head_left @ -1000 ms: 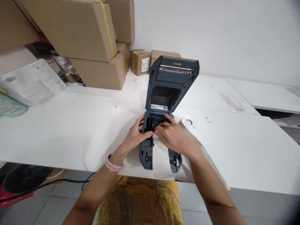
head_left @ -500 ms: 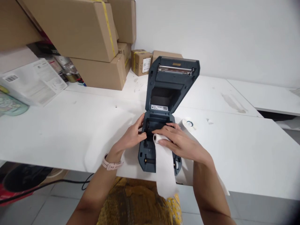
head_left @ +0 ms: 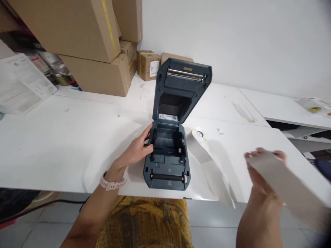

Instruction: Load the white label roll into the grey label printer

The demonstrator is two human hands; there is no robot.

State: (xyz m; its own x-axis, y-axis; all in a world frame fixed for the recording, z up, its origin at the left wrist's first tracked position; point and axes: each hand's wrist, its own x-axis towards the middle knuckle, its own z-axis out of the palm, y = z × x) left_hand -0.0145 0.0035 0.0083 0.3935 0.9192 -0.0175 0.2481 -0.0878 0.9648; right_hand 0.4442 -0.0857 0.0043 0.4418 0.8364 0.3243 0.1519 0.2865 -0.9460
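Observation:
A dark grey label printer (head_left: 167, 181) stands on the table with its lid (head_left: 178, 82) raised. Its roll bay shows no roll, and a black roller (head_left: 167, 177) crosses its front. My left hand (head_left: 141, 146) grips the printer's left edge, thumb over the rim and fingers along the outside. Far to the right of the printer, my right hand (head_left: 260, 179) is closed around a paper roll, blurred by motion. A long strip of white paper (head_left: 287, 184) trails from it and hides part of the palm and the roll itself.
Beside the printer lies another label roll (head_left: 200, 134), its loose strip (head_left: 214, 172) running past the table's front edge. Cardboard boxes (head_left: 95, 74) are stacked at the back left. White shelving (head_left: 305, 136) stands at the right, and a black cable (head_left: 43, 208) hangs below the table.
My right hand has lifted the paper roll out of the printer and carried it far right, its strip trailing. My left hand stays on the printer's edge. The view has shifted slightly right.

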